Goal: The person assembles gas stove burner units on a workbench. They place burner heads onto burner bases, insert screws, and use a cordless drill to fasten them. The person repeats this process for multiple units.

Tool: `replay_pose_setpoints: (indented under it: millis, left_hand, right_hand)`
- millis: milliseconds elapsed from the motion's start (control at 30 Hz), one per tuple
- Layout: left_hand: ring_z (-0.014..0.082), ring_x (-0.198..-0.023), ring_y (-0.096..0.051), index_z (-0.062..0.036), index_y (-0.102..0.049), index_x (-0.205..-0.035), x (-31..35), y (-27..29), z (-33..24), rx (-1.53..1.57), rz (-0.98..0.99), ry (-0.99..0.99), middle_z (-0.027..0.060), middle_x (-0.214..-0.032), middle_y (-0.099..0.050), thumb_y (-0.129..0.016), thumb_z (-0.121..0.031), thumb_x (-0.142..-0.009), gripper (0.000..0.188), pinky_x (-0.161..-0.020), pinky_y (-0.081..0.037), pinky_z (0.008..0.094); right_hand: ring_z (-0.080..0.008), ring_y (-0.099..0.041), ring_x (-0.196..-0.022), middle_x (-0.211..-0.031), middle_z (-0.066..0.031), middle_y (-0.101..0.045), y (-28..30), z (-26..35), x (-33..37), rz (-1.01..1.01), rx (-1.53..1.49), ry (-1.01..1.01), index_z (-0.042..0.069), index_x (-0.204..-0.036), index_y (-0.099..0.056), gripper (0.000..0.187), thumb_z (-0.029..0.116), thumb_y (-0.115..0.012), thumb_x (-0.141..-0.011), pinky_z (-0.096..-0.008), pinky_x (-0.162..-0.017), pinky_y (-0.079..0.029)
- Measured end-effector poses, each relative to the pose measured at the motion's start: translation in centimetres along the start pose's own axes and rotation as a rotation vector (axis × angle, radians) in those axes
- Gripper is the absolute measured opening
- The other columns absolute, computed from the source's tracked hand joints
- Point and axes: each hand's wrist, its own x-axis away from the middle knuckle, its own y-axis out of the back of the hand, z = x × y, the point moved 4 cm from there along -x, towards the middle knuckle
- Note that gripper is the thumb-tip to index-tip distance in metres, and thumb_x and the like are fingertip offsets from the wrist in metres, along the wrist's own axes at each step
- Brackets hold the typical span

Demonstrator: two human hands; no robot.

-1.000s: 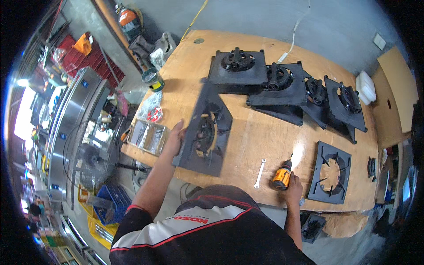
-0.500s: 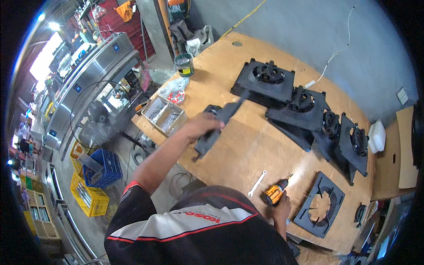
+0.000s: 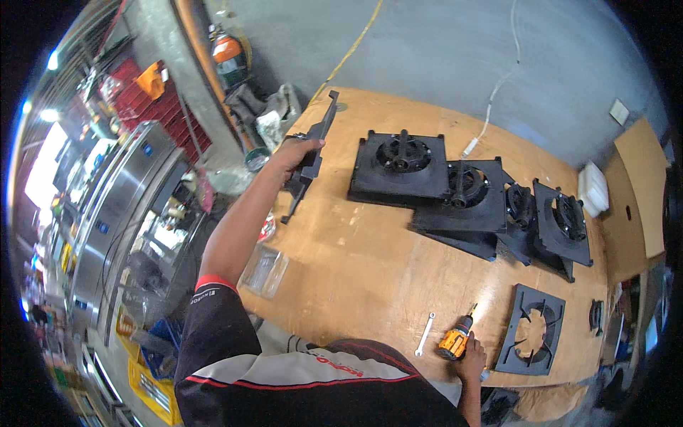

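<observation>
Black plate (image 3: 311, 171) partly hidden behind left fingers (image 3: 309, 145); shirt (image 3: 306, 402) cut off by lower edge.

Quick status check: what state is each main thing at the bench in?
Left hand: closed on black plate
Black plate: held edge-on
Right hand: at drill, grip unclear
Drill: lying down, bit fitted, lamp lit
Wrench: flat, unheld
Grate: flat, ribs up
Rear plates: overlapping, unheld
</observation>
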Motion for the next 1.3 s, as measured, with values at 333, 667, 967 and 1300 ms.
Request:
replay_pose_setpoints:
  millis: [333, 667, 967, 1300]
  left_hand:
    - [0.0319, -0.092, -0.068, 0.0114, -0.068, -0.093, -18.6, -5.1, 7.0, -0.684, -0.032, -0.149, 0.0242, -0.096, -0.069, -0.082, -0.05, -0.065, 0.07, -0.081, -0.052, 0.0394]
    - [0.0433, -0.097, -0.066, 0.0122, -0.068, -0.087, -20.6, -9.9, 10.9, -0.875, 0.041, -0.206, 0.0326, -0.094, -0.067, -0.068, -0.065, -0.076, 0.078, -0.084, -0.052, 0.0453]
    - [0.0341, -0.112, -0.06, 0.0057, -0.056, -0.126, -10.9, -9.4, 9.9, -0.664, -0.096, -0.609, 0.0236, -0.124, -0.06, -0.066, -0.023, -0.088, 0.049, -0.097, -0.046, 0.0403]
    - [0.0132, -0.085, -0.06, 0.0021, -0.06, -0.117, 11.0, -20.9, 20.8, -0.325, 0.403, -0.343, 0.0069, -0.094, -0.063, -0.063, -0.007, -0.091, 0.028, -0.076, -0.049, 0.0262]
  right_hand:
    - [-0.0368, -0.057, -0.097, -0.108, -0.0157, -0.057, -0.1, 1.0, 0.0, -0.027, 0.028, -0.106, 0.004, -0.144, -0.036, 0.085, 0.015, -0.071, -0.067, -0.0477, -0.08, -0.045]
    - [-0.0354, -0.055, -0.106, -0.12, -0.0153, -0.057, 0.5, 1.8, 0.9, 0.044, -0.008, -0.174, 0.008, -0.146, -0.034, 0.072, 0.016, -0.06, -0.08, -0.0472, -0.088, -0.045]
    - [-0.0341, -0.052, -0.121, -0.134, -0.0143, -0.052, 0.1, 0.8, -0.3, 0.087, -0.065, -0.205, 0.017, -0.15, -0.031, 0.063, 0.018, -0.048, -0.089, -0.0487, -0.101, -0.041]
    - [-0.034, -0.062, -0.101, -0.11, -0.0156, -0.063, 3.0, -1.0, 2.2, 0.149, -0.231, -0.255, 0.014, -0.142, -0.043, 0.066, 0.024, -0.063, -0.08, -0.0461, -0.085, -0.049]
